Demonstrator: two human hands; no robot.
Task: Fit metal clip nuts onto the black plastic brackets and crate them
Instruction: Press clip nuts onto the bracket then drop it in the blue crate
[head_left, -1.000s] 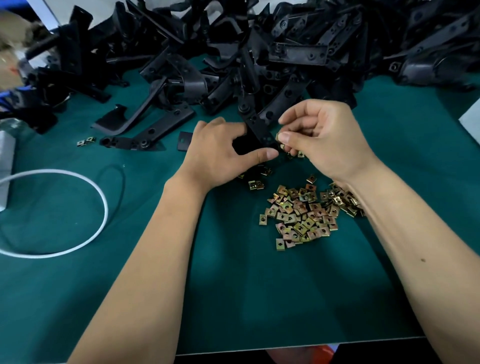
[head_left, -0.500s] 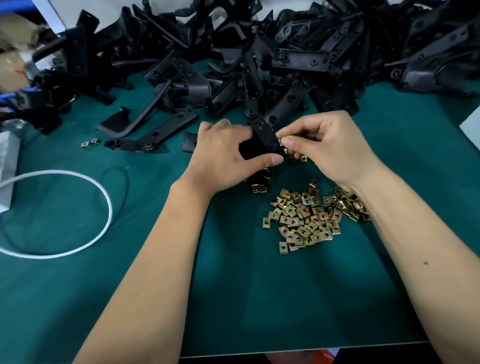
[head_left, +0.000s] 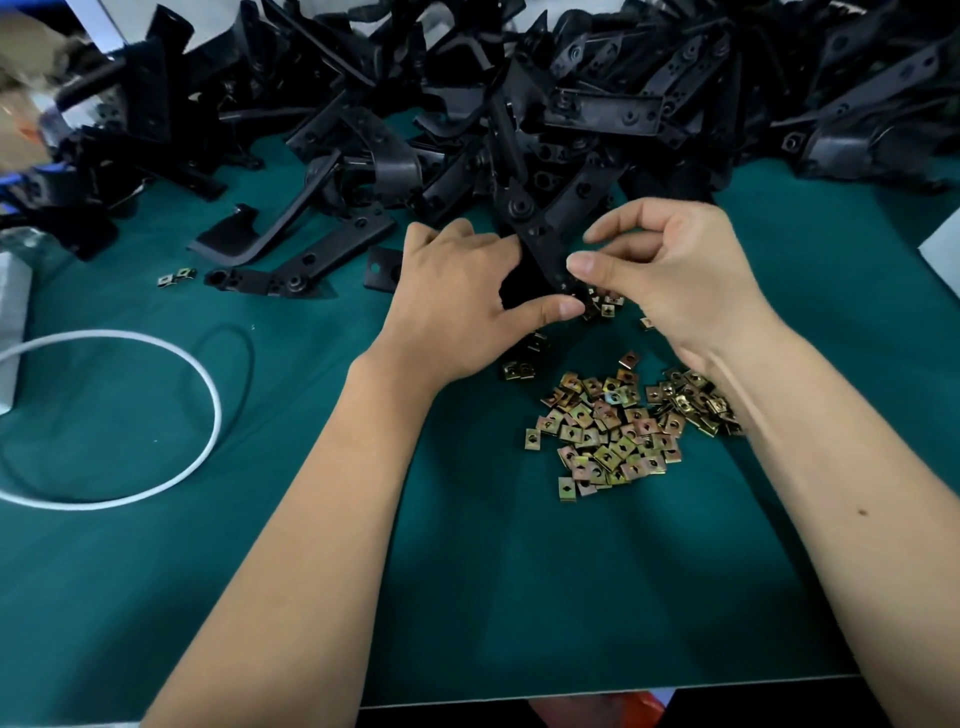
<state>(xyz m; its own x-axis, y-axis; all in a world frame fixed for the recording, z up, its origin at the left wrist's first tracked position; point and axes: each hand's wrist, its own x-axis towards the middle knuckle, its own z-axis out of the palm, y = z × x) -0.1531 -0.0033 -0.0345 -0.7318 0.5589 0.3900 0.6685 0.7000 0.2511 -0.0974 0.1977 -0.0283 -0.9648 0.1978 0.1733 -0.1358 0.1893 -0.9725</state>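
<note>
Here the left hand (head_left: 457, 296) grips a black plastic bracket (head_left: 540, 249) above the green desk (head_left: 519, 597), fingers curled over its near end and the thumb stretched along its lower edge. The right hand (head_left: 670, 280) meets it from the other side, thumb and forefinger pinched together at the bracket's lower tip; whether a clip nut sits between them I cannot tell, since the fingertips cover the spot. A loose pile of brass-coloured clip nuts (head_left: 613, 431) lies on the desk just below both wrists, with a few strays beside the right hand. A big heap of black brackets (head_left: 597, 93) fills the far side of the desk. To the left lie a white cable loop (head_left: 208, 410) and two stray clip nuts (head_left: 175, 277).
</note>
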